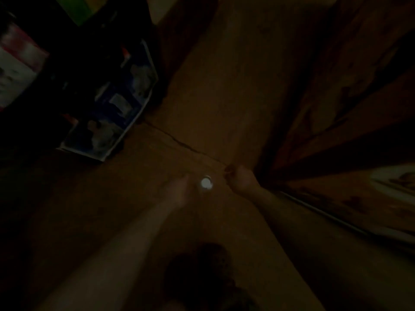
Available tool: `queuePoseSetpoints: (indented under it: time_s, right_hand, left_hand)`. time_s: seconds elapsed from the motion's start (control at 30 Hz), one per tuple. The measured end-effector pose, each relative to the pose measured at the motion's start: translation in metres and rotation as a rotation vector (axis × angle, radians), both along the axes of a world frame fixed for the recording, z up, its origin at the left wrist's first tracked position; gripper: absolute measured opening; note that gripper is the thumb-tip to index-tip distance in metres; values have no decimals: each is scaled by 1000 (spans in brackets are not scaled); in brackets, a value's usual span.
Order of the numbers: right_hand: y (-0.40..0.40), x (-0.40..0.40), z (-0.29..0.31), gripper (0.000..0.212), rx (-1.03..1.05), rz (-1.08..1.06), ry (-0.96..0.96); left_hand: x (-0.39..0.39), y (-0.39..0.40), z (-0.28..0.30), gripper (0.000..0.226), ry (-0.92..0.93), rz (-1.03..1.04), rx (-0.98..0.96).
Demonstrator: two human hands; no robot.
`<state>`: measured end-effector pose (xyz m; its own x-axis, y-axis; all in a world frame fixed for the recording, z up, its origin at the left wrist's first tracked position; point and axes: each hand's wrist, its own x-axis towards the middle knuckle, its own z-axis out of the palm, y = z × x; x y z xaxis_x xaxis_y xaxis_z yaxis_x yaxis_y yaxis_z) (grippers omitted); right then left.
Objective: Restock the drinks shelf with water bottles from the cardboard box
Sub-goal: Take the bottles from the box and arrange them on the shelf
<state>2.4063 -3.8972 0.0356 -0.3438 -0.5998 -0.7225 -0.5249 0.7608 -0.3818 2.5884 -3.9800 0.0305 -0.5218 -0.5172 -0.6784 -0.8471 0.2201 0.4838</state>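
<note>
Where dim light fell, a white round bottle cap [206, 183] stood between left hand [179, 187] and right hand [240, 178] over brown cardboard [224, 97]; neither grip discernible.

Two hands reach down, the left hand [179, 187] and the right hand [241, 179]. Between them shows one white bottle cap [205, 182]. One blue-and-white printed pack [112, 108] stands at the upper left.

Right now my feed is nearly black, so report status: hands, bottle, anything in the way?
Left hand and right hand flank white bottle cap. Grip unclear, too dark. Nothing visibly blocking.
</note>
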Motion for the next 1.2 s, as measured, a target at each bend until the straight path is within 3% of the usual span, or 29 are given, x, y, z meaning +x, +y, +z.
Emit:
queuePoseSetpoints:
  time_s: [0.13, 0.2, 0.3, 0.4, 0.53, 0.67, 0.83, 1.07, 1.2]
  right_hand:
    - [2, -7, -61, 38, -25, -38, -37]
    - [4, -11, -87, 39, -3, -46, -86]
    - [3, -12, -106, 39, -11, -27, -42]
    - [2, -7, -104, 39, -71, -4, 63]
    - [-5, 0, -76, 39, -116, 4, 45]
    - [-11, 7, -17, 41, -163, -78, -19]
    - [-18, 16, 104, 28, -194, 49, -33]
    - [-43, 26, 306, 76, -238, 63, -162]
    - [-59, 47, 407, 77, -348, 150, -217]
  left_hand:
    - [-20, 6, -65, 71, 61, -42, -150]
    - [-32, 8, -87, 75, 118, -44, -141]
    - [-41, 8, -112, 63, 217, -8, -47]
    - [-39, 5, -116, 48, 311, 106, 32]
    - [-31, -5, -86, 46, 385, 272, 45]
    - [-22, -23, -10, 45, 433, 316, 44]
    - [-14, -46, 132, 37, 469, 322, -9]
    - [12, -71, 358, 26, 484, 307, -186]
    - [24, -75, 481, 29, 464, 353, -361]
